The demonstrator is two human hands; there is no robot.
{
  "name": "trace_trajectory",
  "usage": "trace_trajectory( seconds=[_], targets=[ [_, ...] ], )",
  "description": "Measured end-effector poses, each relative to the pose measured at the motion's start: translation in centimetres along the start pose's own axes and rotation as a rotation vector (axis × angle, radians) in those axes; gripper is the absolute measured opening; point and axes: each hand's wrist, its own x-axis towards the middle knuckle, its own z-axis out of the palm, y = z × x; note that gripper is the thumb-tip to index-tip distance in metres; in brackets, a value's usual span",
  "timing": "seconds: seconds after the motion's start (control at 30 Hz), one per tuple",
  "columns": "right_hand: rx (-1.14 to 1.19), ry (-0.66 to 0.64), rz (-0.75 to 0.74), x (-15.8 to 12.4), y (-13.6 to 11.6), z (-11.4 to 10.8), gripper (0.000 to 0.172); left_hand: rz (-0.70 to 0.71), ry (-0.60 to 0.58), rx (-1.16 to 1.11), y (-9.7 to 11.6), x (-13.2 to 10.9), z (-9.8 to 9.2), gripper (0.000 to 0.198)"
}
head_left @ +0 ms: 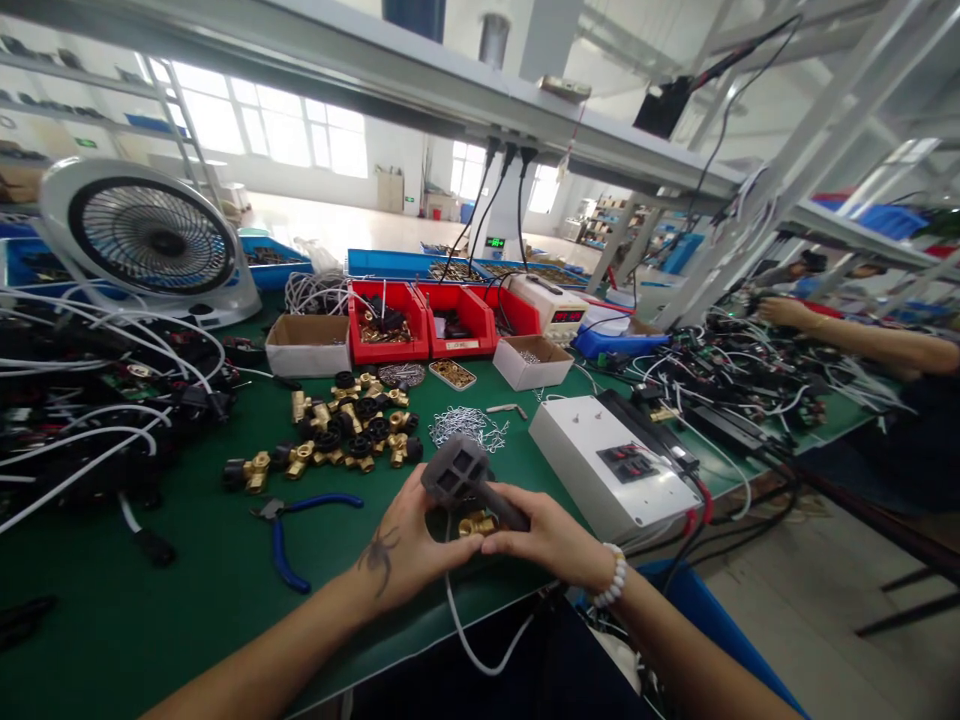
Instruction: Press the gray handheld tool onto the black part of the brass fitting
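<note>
My left hand (pixel 409 545) and my right hand (pixel 551 540) meet near the front edge of the green bench mat (pixel 187 600). Together they hold a dark grey tool (pixel 469 480) with a square gridded head and a handle running toward the right hand. A small brass fitting (pixel 476 524) sits between the fingers of both hands under the tool. A white cable (pixel 480 650) hangs down from the hands over the bench edge. Both hands are closed in a grip.
A pile of brass and black fittings (pixel 352 430) and blue-handled pliers (pixel 300 530) lie to the left. A heap of small metal clips (pixel 465 425), a white switch box (pixel 611 465), red bins (pixel 386 320), cardboard boxes and a fan (pixel 150 240) stand behind. Another person's arm (pixel 847 335) works at right.
</note>
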Motion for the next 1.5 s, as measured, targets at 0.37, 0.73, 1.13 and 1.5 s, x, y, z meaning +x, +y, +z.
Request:
trace_trajectory(
  seconds=[0.37,0.73,1.13,1.5],
  targets=[
    [-0.063,-0.057,-0.031,0.0,-0.1,0.2,0.058,0.016,-0.029,-0.084,-0.1,0.0,-0.5,0.045],
    [-0.110,-0.057,0.001,-0.6,-0.5,-0.1,0.040,0.053,-0.035,-0.088,0.0,-0.3,0.0,0.044],
    [-0.165,0.320,0.147,-7.5,-1.8,-0.7,0.039,0.085,0.030,-0.009,0.4,-0.5,0.7,0.032],
    [-0.237,0.475,0.187,-8.6,-3.1,0.0,0.049,0.105,0.058,0.045,0.3,-0.7,0.9,0.034]
  ],
)
